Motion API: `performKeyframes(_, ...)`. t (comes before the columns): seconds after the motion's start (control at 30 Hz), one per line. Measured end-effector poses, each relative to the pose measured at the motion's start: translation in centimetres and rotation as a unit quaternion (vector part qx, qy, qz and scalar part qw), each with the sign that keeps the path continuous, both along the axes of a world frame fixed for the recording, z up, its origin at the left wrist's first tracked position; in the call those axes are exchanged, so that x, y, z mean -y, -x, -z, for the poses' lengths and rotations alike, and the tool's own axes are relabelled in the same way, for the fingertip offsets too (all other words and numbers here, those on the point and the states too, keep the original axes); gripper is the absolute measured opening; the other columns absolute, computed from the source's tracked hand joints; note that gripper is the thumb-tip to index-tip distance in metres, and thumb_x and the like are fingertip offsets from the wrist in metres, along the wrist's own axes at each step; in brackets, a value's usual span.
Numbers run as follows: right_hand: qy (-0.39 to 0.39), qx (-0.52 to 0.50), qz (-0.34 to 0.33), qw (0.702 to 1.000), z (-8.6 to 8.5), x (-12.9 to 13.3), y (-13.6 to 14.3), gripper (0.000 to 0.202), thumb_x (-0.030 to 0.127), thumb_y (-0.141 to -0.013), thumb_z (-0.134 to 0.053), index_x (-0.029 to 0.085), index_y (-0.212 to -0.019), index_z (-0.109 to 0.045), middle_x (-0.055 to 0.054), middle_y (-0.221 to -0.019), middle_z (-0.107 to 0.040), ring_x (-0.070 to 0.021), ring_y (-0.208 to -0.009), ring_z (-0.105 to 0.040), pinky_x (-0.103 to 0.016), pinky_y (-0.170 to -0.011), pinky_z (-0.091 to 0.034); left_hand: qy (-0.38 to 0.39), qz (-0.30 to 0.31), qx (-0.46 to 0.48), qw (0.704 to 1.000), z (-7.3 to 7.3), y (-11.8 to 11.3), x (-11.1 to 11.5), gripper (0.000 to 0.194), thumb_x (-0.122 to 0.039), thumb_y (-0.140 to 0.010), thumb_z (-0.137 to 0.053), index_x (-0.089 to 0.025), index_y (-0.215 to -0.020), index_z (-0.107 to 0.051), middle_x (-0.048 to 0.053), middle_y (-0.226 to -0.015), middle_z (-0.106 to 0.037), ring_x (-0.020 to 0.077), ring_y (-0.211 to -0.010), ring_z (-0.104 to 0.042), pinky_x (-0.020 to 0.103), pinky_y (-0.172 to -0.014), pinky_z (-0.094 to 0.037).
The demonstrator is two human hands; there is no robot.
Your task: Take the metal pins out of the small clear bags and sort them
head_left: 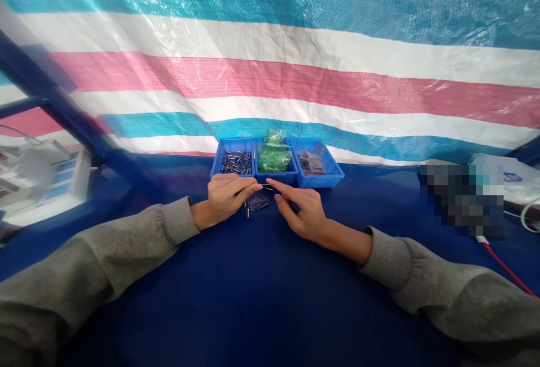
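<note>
My left hand (230,196) is closed, thumb and forefinger pressed together, in front of the left blue bin; what it holds, if anything, is hidden. Facing it, my right hand (302,212) has its forefinger stretched out and its thumb apart. A thin, light-coloured piece (268,188) shows between the fingertips of both hands, too small to name. Just below, a small clear bag (257,202) lies on the blue table, with slim metal pins (247,210) at its left side.
Three blue bins stand together at the back: the left bin (214,167) holds metal pins or screws, the middle bin (276,177) green bags, the right bin (333,178) clear bags. A pixelated dark object (464,198) with a red cable (506,268) lies right. A striped sheet (270,74) hangs behind.
</note>
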State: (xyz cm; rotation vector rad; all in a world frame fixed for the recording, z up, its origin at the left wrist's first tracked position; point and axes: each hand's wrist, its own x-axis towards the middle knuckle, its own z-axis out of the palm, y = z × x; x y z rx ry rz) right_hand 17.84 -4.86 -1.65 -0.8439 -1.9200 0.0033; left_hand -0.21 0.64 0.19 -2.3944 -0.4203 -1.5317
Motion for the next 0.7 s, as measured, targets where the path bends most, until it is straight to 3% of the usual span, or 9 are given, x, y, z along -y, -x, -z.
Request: performKeyframes(0.7, -0.018, -0.018, 0.005, 1.000, -0.23, 0.18, -0.04, 0.031, 0.015, -0.087, -0.043, 0.013, -0.114, -0.059, 0.004, -0.049, -0.056, -0.0067, -0.038, -0.043, -0.019, -0.043, -0.039, 0.003, -0.016, 0.013, 1.000, 0.16, 0.01, -0.08, 0.016, -0.022, -0.082, -0.060, -0.014, -0.068, -0.063, -0.002, -0.056, -0.066, 0.0066, -0.044, -0.058, 0.017, -0.047, -0.043)
